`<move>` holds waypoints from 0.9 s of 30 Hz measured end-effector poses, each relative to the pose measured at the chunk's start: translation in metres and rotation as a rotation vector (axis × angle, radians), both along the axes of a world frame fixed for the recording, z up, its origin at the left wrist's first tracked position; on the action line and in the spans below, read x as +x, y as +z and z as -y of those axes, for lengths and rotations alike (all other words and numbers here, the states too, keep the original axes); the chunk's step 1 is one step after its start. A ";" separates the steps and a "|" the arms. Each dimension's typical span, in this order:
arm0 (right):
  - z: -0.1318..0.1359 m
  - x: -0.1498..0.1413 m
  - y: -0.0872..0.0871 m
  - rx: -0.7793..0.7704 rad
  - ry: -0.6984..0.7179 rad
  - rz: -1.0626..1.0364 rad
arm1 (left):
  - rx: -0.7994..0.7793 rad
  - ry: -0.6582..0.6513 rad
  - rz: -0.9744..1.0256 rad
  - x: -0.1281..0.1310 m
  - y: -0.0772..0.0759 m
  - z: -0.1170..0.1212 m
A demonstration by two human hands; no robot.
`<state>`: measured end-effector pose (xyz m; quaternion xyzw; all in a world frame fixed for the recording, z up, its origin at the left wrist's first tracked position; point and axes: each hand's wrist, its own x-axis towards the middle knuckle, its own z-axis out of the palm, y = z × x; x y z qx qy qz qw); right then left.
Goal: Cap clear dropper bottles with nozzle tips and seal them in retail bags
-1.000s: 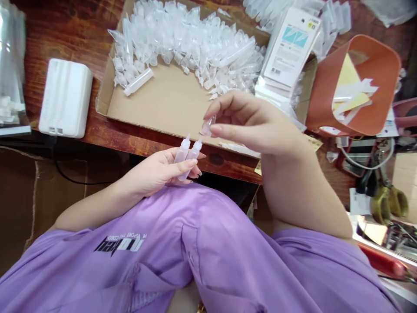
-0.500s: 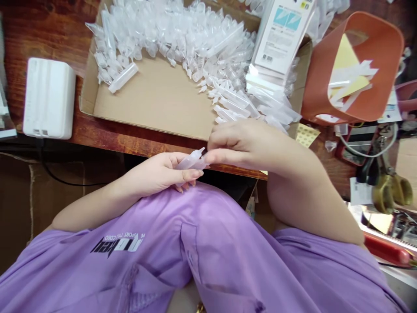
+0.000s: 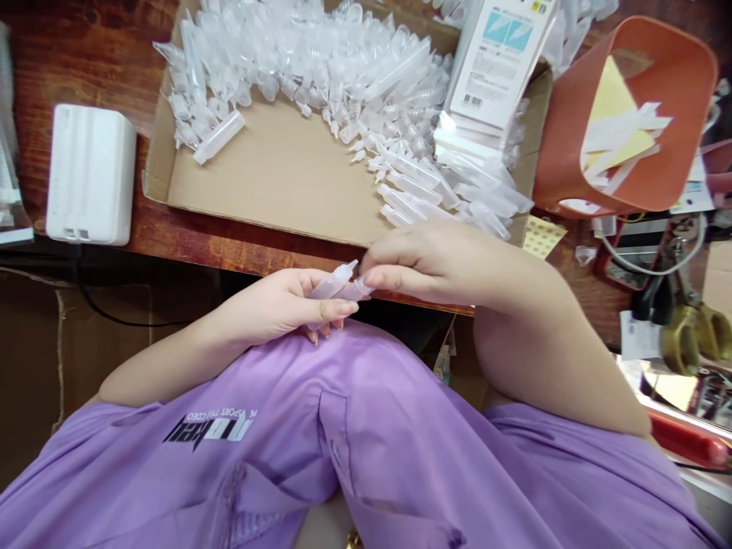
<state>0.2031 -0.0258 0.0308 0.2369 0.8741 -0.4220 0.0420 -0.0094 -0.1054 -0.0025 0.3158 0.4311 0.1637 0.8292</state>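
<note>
My left hand [image 3: 280, 305] is closed around two small translucent dropper bottles [image 3: 335, 284], held just below the table's front edge above my purple shirt. My right hand [image 3: 435, 259] pinches a small clear cap [image 3: 364, 285] against the tip of the nearer bottle. The far bottle's nozzle shows bare. Just beyond my hands lies a flat cardboard tray [image 3: 274, 171] with a heap of clear caps and bottles [image 3: 343, 69] along its back and right side.
A white box-shaped device [image 3: 91, 174] sits on the wooden table at left. White card packets [image 3: 497, 65] lean on the tray's right corner. An orange bin [image 3: 629, 122] with paper strips stands at right. Cables and tools clutter the far right.
My right hand came down from above the tray with the clear cap and now meets the bottles in my left hand. The bottles tilted from upright to pointing right.
</note>
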 end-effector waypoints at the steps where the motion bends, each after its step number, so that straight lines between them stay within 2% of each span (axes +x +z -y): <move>1: 0.000 -0.001 -0.001 -0.002 0.002 -0.025 | -0.001 0.017 0.007 -0.001 0.000 0.000; 6: -0.003 -0.004 -0.004 0.024 0.012 0.014 | 0.026 0.055 0.000 -0.005 0.000 0.000; 11: -0.003 -0.010 -0.003 0.066 0.051 -0.084 | 0.068 0.087 -0.022 -0.008 0.004 0.000; 15: -0.003 -0.019 -0.004 0.099 0.067 0.010 | 0.065 0.115 -0.069 -0.008 0.002 0.001; 18: -0.006 -0.021 -0.004 0.065 0.056 0.016 | 0.067 0.142 -0.104 -0.010 0.000 0.002; 22: -0.007 -0.020 -0.003 0.017 0.090 -0.118 | 0.059 0.148 -0.046 -0.012 0.000 0.002; 25: -0.006 -0.023 -0.004 0.014 0.081 -0.092 | 0.063 0.156 -0.065 -0.013 -0.002 0.002; 27: -0.011 -0.025 -0.005 -0.045 0.096 -0.095 | 0.058 0.172 -0.058 -0.014 -0.003 0.002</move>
